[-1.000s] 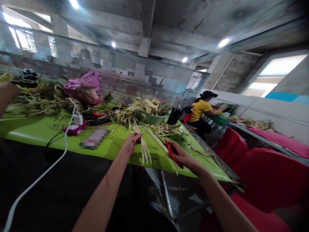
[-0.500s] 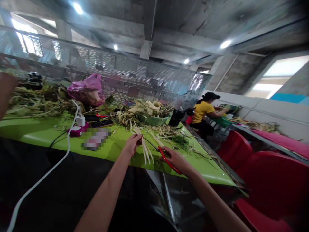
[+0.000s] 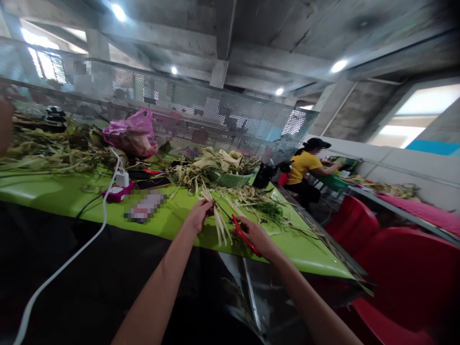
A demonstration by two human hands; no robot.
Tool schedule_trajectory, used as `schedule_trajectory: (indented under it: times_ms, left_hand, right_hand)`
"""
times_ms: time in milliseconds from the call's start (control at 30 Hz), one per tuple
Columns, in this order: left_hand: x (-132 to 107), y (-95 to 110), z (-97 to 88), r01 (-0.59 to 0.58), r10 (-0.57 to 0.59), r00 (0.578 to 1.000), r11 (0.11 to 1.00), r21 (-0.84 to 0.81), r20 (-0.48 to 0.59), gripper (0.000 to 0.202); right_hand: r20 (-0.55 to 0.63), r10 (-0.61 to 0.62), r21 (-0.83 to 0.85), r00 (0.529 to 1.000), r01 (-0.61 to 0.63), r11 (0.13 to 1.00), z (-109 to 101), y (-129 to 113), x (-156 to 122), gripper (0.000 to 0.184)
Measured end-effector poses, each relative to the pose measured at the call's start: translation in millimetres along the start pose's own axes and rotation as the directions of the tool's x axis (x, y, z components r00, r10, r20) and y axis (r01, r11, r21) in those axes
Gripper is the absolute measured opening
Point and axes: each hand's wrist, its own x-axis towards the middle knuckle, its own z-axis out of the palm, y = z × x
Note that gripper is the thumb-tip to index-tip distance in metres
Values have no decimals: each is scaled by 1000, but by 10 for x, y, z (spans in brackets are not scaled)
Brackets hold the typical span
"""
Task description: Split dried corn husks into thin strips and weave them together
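My left hand (image 3: 199,215) is closed around a small bundle of pale stalks (image 3: 219,225), whose lower ends hang over the front of the green table (image 3: 53,196). My right hand (image 3: 255,235) grips red-handled scissors (image 3: 243,235), and their dark blades point up-left into the stalks just beside my left hand. Both hands are over the table's near edge, close together.
A pile of husks and stalks (image 3: 215,167) with a green basket (image 3: 230,179) lies behind my hands. A pink bag (image 3: 131,134), a charger with white cable (image 3: 120,179) and phones sit at left. A person in yellow (image 3: 305,167) works at right. Red chairs (image 3: 395,278) stand near right.
My right hand has moved left with the scissors, bringing the blades up to the stalks held in my left hand. The left hand has stayed almost in place.
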Motion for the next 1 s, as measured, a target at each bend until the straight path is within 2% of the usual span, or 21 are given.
schedule_trajectory:
  times_ms: [300, 533, 733, 800, 900, 1000]
  left_hand:
    - [1, 1, -7, -4, 4, 1000, 1000, 5, 0, 22]
    - [3, 6, -14, -5, 5, 1000, 1000, 2, 6, 23]
    - [13, -14, -40, -10, 9, 1000, 1000, -17, -1, 27]
    - [25, -18, -45, -16, 16, 1000, 999, -30, -4, 30]
    - [45, -22, -48, -28, 27, 999, 998, -55, -18, 34]
    - [61, -25, -52, -43, 41, 998, 996, -77, -38, 36]
  right_hand:
    - [-44, -26, 11, 999, 27, 1000, 52, -18, -20, 32]
    - [-59, 1, 57, 998, 2, 998, 72, 85, 7, 39]
    - [-201, 77, -196, 977, -117, 974, -124, 240, 65, 39]
    - [-237, 126, -311, 963, -198, 929, -231, 326, 83, 39]
    - [-265, 231, -479, 936, -336, 811, -376, 495, 88, 38]
    - [-261, 270, -526, 927, -372, 765, -474, 616, 53, 40]
